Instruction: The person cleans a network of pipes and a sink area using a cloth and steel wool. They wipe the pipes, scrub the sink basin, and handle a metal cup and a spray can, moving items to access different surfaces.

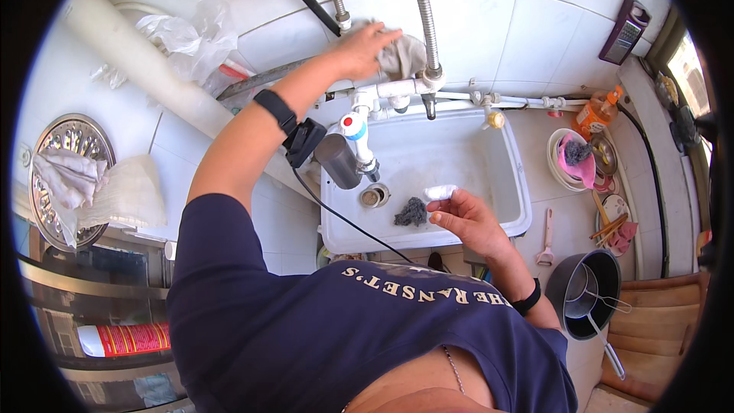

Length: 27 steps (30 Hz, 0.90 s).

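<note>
High up by the tiled wall, my left hand (361, 54) lies against a grey cloth (404, 57) draped behind the white pipes, its visible fingers spread. Part of the cloth is hidden behind the hand. My right hand (473, 223) is over the front of the white sink (459, 149), its fingertips closed on a small white wad (440, 192) whose material I cannot make out. Just left of these fingers, a dark steel-wool scourer (411, 212) rests on the sink bottom near the drain (374, 195). The white tap (361, 137) stands over the sink's left part.
Right of the sink are an orange pump bottle (596, 112), stacked bowls (559, 155), a peeler (548, 235) and a dark pot (585, 304) with a strainer. A black cable (344, 215) crosses the sink's front left. Flexible metal hoses (421, 6) hang above.
</note>
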Each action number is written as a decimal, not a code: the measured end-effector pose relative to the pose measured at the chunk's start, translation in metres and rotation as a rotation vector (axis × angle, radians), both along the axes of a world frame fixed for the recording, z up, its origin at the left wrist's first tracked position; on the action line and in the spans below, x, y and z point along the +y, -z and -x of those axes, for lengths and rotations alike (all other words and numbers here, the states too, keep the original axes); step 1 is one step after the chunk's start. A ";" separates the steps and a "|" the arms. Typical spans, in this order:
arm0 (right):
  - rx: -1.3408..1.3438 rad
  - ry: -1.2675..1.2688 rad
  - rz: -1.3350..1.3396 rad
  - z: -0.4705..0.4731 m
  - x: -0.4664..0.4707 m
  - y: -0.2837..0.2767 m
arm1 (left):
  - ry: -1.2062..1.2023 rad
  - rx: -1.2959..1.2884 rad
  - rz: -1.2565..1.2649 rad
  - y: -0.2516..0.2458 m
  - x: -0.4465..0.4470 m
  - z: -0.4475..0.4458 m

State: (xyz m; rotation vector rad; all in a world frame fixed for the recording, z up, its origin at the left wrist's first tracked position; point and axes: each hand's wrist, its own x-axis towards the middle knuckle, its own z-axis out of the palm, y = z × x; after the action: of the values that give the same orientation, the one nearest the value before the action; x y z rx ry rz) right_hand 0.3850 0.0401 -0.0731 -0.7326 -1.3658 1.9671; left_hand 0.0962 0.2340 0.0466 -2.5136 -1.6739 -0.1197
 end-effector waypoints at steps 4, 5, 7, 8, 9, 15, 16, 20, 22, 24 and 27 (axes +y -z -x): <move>-0.056 0.035 0.051 -0.010 -0.003 0.003 | -0.067 -0.102 0.140 0.007 0.017 -0.013; -0.053 0.040 0.051 -0.010 -0.003 0.005 | -0.040 -0.125 0.104 0.021 0.033 0.001; -0.048 0.073 0.053 -0.012 -0.003 0.011 | 0.012 -0.140 0.050 0.027 0.043 0.002; -0.031 0.073 0.053 -0.012 -0.001 0.013 | 0.023 -0.132 0.031 0.030 0.046 0.003; -0.015 0.075 0.050 -0.013 0.000 0.015 | 0.036 -0.123 0.009 0.029 0.048 0.003; -0.020 0.057 0.023 -0.005 0.005 0.015 | 0.134 -0.170 -0.077 0.025 0.036 0.003; -0.026 0.057 0.029 -0.005 0.005 0.012 | 0.179 -0.173 -0.104 0.022 0.031 0.004; -0.016 0.060 0.019 -0.006 0.006 0.016 | 0.272 -0.095 -0.241 0.021 0.012 0.015; -0.025 0.073 0.000 -0.009 0.007 0.018 | 0.292 0.006 -0.301 0.020 0.000 0.019; -0.047 0.078 -0.005 -0.011 0.008 0.020 | 0.332 0.135 -0.335 0.016 -0.016 0.024; -0.059 0.087 -0.026 -0.010 0.011 0.019 | 0.321 0.022 -0.359 0.018 -0.026 0.026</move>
State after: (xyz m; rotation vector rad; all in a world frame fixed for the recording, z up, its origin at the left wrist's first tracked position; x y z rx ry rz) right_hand 0.3950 0.0507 -0.0923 -0.8302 -1.3687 1.8701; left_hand 0.0700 0.2079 0.0288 -2.4646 -1.1077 -0.3824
